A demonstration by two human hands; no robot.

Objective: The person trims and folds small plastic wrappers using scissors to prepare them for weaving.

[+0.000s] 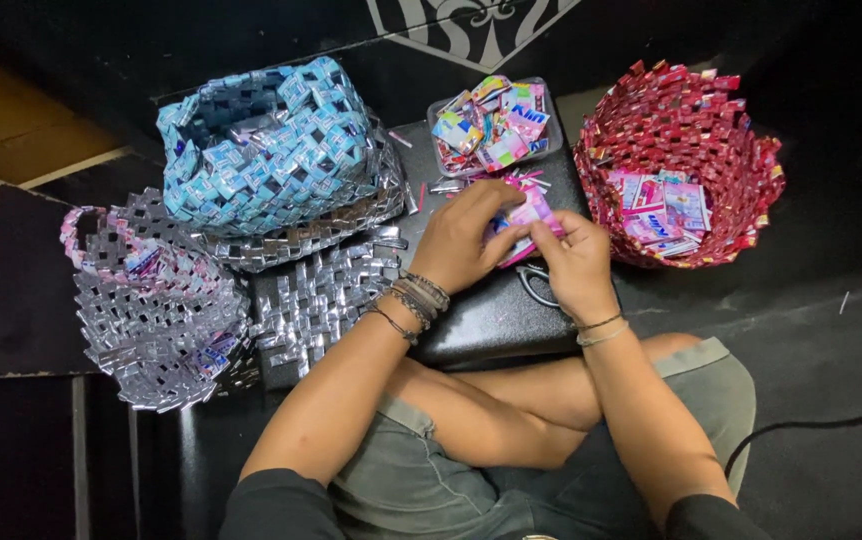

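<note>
Folding a pink wrapper strip (526, 215) mid-frame, left hand (461, 240) and right hand (573, 262) pinch it together — baskets finished (blue basket (261, 140) upper left), loose wrappers (491, 125) still waiting.

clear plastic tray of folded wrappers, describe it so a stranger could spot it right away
Start at the big red woven basket on the right. Just left of it sits the clear plastic tray, above both hands. It alone is see-through and unwoven, heaped with small multicoloured folded wrappers.
</note>
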